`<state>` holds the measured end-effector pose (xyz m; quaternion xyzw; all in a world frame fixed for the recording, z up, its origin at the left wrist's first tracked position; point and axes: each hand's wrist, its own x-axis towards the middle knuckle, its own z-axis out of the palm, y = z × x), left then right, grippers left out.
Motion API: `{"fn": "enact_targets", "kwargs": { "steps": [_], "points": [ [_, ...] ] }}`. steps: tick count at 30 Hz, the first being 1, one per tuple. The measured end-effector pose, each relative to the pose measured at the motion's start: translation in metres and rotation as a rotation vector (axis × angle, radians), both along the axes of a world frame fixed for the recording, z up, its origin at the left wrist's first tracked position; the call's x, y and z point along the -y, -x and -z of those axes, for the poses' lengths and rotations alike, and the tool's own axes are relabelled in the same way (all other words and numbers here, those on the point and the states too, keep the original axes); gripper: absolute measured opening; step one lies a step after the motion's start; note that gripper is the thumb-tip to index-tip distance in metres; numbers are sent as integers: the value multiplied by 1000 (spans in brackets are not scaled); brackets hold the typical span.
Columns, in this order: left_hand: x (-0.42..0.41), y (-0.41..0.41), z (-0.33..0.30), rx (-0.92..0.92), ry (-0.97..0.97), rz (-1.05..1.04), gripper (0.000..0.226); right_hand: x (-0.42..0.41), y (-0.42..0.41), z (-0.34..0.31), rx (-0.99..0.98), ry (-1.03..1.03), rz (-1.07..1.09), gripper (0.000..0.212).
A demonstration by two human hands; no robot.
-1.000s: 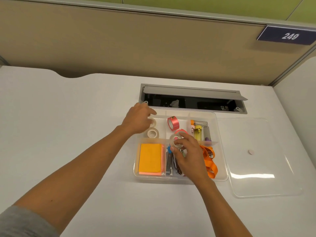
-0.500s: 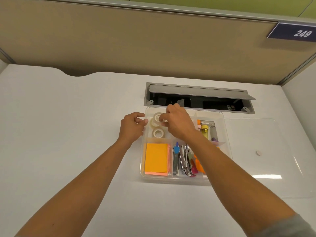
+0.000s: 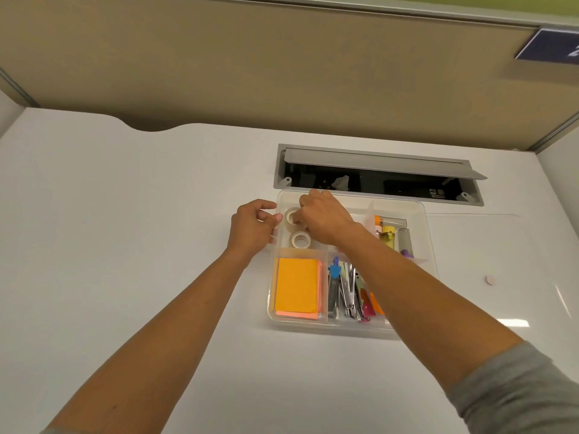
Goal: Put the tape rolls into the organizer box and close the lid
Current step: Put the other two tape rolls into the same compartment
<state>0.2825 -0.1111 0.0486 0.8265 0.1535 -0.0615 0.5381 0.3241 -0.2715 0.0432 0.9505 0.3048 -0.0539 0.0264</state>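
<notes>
A clear organizer box [image 3: 344,327] lies open on the white desk. In its far left compartment are two clear tape rolls: one lies flat [image 3: 300,240], the other [image 3: 290,216] is behind it. My right hand [image 3: 326,217] reaches across the box, fingertips pinched on that far roll. My left hand [image 3: 250,227] hovers at the box's left wall, fingers bent, thumb pointing at the same roll, holding nothing. The clear lid [image 3: 501,302] lies flat to the right of the box. My right hand and arm hide the middle compartment.
Orange sticky notes [image 3: 296,285], staplers and clips [image 3: 346,289] and a yellow item [image 3: 388,234] fill other compartments. An open cable hatch [image 3: 376,180] sits just behind the box. A beige partition stands at the back.
My right hand carried a clear roll from the middle of the box to the far left compartment. My left hand drew back to the box's left wall. The camera view shifted left.
</notes>
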Motion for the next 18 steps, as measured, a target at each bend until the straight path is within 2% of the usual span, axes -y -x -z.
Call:
{"fn": "enact_targets", "kwargs": {
  "steps": [12,18],
  "points": [
    [-2,-2,1,-20,-7,7,27,3,1,5,44,45,75,29],
    [-2,0,-4,-30,0,16,29,6,6,-2,-6,-78,144,38]
  ]
}}
